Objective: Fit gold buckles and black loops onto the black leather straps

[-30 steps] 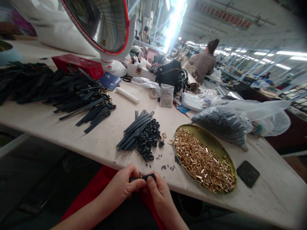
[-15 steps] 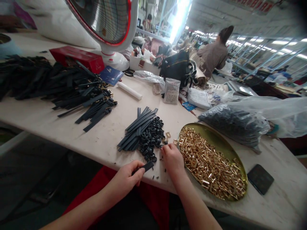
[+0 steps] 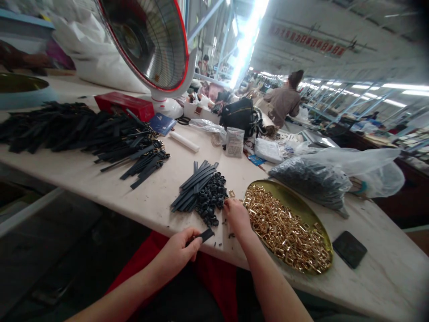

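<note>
My left hand [image 3: 187,243] is closed on a short black strap [image 3: 207,234] at the table's front edge, thumb on top. My right hand [image 3: 237,215] has its fingertips pinched together at the right side of a heap of small black loops [image 3: 212,197]; what lies between the fingertips is hidden. Just beyond those fingers is a gold buckle [image 3: 231,193]. Flat black strips [image 3: 191,188] lie stacked left of the loops. To the right of my right hand, many gold buckles [image 3: 284,228] fill a round gold-coloured tray [image 3: 298,199].
A long pile of black straps with metal fittings [image 3: 73,129] covers the left. Behind stand a fan heater [image 3: 150,40] and a red box [image 3: 124,105]. A plastic bag of dark pieces [image 3: 311,179] and a black flat square [image 3: 349,248] lie right. A person [image 3: 283,105] is farther back.
The camera view has tilted up, showing more ceiling. My right fingertips stay close to the loops, shifted slightly. My left hand keeps its hold on the strap.
</note>
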Available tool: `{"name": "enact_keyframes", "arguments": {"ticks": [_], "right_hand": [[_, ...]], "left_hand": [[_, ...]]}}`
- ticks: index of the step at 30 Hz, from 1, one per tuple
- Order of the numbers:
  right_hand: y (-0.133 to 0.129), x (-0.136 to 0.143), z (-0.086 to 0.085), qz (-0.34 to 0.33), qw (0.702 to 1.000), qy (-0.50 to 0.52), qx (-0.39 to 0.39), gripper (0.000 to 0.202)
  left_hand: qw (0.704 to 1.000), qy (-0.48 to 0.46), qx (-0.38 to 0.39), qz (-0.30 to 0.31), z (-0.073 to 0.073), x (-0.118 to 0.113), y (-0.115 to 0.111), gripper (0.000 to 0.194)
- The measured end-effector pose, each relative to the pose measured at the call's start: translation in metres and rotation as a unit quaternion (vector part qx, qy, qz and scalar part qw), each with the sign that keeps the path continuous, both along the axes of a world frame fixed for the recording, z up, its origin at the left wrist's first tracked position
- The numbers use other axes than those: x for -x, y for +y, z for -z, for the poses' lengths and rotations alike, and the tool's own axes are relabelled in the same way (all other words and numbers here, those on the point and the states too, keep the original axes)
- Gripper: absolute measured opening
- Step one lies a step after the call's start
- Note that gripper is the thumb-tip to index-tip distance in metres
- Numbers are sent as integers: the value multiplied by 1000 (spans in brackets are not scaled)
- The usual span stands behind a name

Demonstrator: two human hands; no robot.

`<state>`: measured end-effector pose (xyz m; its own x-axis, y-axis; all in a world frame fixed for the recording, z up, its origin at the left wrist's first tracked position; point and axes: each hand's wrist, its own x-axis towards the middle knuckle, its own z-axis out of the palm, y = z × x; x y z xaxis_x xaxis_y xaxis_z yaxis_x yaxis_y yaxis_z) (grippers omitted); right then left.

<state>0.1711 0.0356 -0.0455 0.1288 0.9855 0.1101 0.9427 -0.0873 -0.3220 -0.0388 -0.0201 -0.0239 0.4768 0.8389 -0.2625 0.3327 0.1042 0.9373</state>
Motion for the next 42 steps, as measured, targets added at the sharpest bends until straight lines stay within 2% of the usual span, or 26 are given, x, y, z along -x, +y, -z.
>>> {"name": "enact_keyframes", "arguments": {"ticks": [4, 9, 12, 15, 18, 19, 23, 24, 26, 28, 33, 36, 38, 40, 42], "right_hand": [[-5, 2, 3, 8, 999, 38, -6, 9], [-12, 1, 9, 12, 991, 128, -19, 13], [-18, 0, 5, 19, 978, 206, -20, 11], [-35, 6, -5, 15, 950, 311, 14, 5], [-60, 22, -15, -10, 909, 413, 61, 22], [-68, 28, -17, -12, 886, 458, 70, 26], [-88, 47, -16, 50, 738, 671, 55, 28], [-89, 50, -15, 64, 717, 693, 38, 27], [-91, 51, -13, 75, 716, 694, 8, 24], [-91, 49, -13, 72, 718, 693, 13, 25], [-90, 41, -14, 36, 717, 684, 130, 26], [-89, 41, -11, 58, 694, 707, 123, 25], [-89, 44, -10, 74, 675, 726, 112, 24], [-90, 47, -10, 70, 661, 737, 118, 24], [-91, 48, -11, 54, 660, 739, 125, 25]], "left_hand": [[999, 9, -32, -12, -1, 0, -2, 25], [999, 13, -51, 2, -5, -3, -5, 25], [998, 20, -59, -2, -11, -3, -7, 26], [997, 18, -74, -17, -18, -2, -6, 28], [995, 6, -96, -41, -21, -5, -5, 28], [993, 5, -105, -48, -22, -6, -5, 27], [991, 29, -119, -49, -17, -10, -8, 25], [992, 38, -113, -42, -16, -10, -9, 25], [995, 45, -87, -23, -14, -10, -9, 26], [998, 44, -42, 0, -13, -9, -7, 24], [995, 45, 42, 73, -19, -10, 3, 18], [995, 4, 52, 82, -24, -10, 6, 17], [994, -26, 68, 84, -25, -10, 7, 25], [993, -37, 88, 73, -23, -9, 8, 33], [993, -30, 101, 53, -19, -9, 10, 31]]}}
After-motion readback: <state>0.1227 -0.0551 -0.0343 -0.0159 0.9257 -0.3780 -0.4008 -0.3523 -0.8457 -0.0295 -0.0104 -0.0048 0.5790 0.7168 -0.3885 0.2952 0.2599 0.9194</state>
